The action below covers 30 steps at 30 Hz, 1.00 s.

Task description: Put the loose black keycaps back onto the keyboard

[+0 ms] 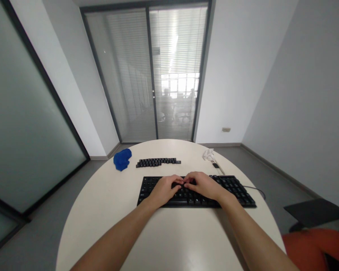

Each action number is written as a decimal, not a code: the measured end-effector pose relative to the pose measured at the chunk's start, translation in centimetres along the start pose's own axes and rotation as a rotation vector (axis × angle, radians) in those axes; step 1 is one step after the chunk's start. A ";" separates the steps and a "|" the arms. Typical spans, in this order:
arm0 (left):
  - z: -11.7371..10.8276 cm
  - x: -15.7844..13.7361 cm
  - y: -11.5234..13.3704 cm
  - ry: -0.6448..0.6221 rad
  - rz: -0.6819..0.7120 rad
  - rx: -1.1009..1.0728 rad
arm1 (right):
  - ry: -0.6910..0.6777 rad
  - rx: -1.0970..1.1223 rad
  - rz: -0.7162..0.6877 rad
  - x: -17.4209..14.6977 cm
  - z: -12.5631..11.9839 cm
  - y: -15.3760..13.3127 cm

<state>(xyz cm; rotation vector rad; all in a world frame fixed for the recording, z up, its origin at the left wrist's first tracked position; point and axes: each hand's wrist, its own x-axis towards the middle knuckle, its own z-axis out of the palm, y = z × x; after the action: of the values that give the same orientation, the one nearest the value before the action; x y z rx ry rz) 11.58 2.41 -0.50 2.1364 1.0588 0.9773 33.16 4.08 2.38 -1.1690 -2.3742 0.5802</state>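
A black keyboard (186,202) lies flat across the table in front of me. My left hand (168,187) rests over its left-middle part, thumb and fingers curled in toward the keys. From the other side my right hand (200,183) meets it, thumb and index finger bent together. The fingertips of both hands come close at the keyboard's upper middle; whatever is between them is too small and hidden to make out. Beyond the keyboard, loose black keycaps (158,162) are laid out in staggered rows.
A blue cloth (122,159) lies crumpled at the far left of the round table (107,210). At the far right are a crumpled white tissue (208,154), a thin light stick (219,168) and a small black piece (215,165). A cable (257,188) leaves the keyboard; an orange chair (313,248) stands right.
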 end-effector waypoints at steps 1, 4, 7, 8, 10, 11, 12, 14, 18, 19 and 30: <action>0.1 0.0 -0.1 0.016 -0.008 0.000 | 0.000 0.000 0.002 0.0 0.0 0.0; 0.2 0.2 -0.2 0.051 -0.024 0.020 | -0.002 -0.002 0.008 0.0 0.0 -0.2; 0.2 0.2 -0.1 0.051 -0.017 0.052 | -0.001 0.000 -0.005 0.0 0.0 -0.5; 0.2 0.1 0.0 0.055 -0.015 0.065 | 0.004 -0.002 -0.014 0.0 0.1 -0.6; 0.1 0.1 0.1 0.065 -0.014 0.075 | 0.020 -0.013 -0.031 0.1 0.3 -0.7; 0.1 0.1 0.0 0.068 -0.014 0.067 | 0.028 -0.020 -0.035 0.2 0.3 -0.8; 0.0 0.1 0.0 0.067 -0.015 0.049 | 0.034 -0.026 -0.035 0.2 0.4 -0.9; 0.0 0.1 -0.2 0.053 -0.024 0.000 | 0.040 -0.027 -0.024 0.3 0.6 -0.9; -0.2 -0.3 -0.4 0.040 -0.019 0.064 | 0.036 0.042 -0.011 0.3 0.8 -0.9; -0.3 -0.5 -0.3 0.053 -0.005 0.138 | 0.034 0.064 -0.013 0.3 0.8 -0.9; -1.0 -1.9 0.2 0.039 -0.034 0.570 | 0.048 0.042 -0.058 0.5 1.3 -0.3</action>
<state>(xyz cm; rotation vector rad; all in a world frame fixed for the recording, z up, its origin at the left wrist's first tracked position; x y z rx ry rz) 10.03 0.84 -0.46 2.5357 1.5297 0.7617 31.98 4.08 1.59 -1.0805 -2.3357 0.5740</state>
